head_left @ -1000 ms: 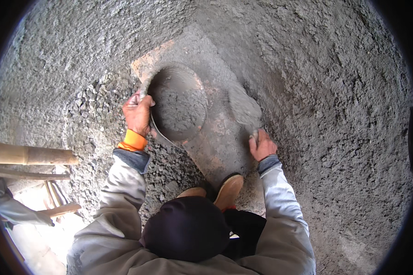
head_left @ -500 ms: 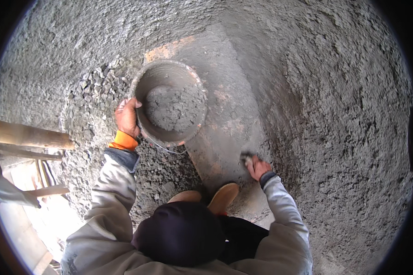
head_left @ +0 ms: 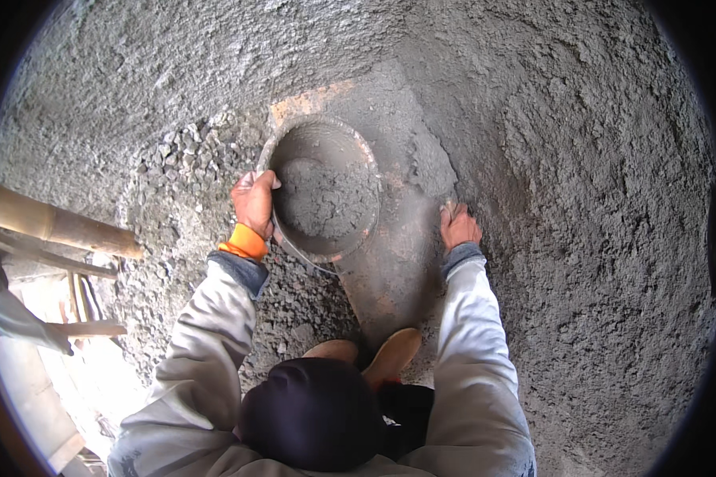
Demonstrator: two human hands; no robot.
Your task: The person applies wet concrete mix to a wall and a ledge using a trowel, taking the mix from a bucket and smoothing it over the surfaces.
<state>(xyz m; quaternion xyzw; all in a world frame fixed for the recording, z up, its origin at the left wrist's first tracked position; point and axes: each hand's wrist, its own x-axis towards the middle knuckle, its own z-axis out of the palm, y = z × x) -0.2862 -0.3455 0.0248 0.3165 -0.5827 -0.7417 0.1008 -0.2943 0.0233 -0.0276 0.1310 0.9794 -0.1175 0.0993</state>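
Bucket (head_left: pixel 318 137): over the board (head_left: pixel 390 274), at about 12 o'clock from the shoes (head_left: pixel 394 354) (12 = straight away from the person). Mouth up; can't tell if the base rests or is lifted.
Mortar (head_left: pixel 326 203): grey, lumpy, in the bucket, surface below the rim.
Left hand (head_left: pixel 254 200): at the bucket's 9 o'clock, fingers clamped on the rim, thumb to the inside.
Right hand (head_left: pixel 460 228): between 3 and 4 o'clock of the bucket, apart from it. Fingers curled around the trowel handle.
Trowel (head_left: pixel 433 165): points to 11 o'clock from the right hand. Blade is mortar-grey, so can't separate it cleanly from any load.
Step in hand: looks like trowel work over the board with the bucket held close by. Scooping or scraping, can't tell.
Next move: my read, it calls for a steady rim grip, and a level blade if there's a load on it.
Gravel (head_left: pixel 187 151): loose stones between 9 and 10 o'clock of the bucket; more, darker, between 6 and 7.
Wire (head_left: pixel 314 268): thin bail at the bucket's 6 o'clock.
Pole (head_left: pixel 64 222): far out near 9 o'clock, bamboo-looking.
Writing: none readable, no brand or label seen.
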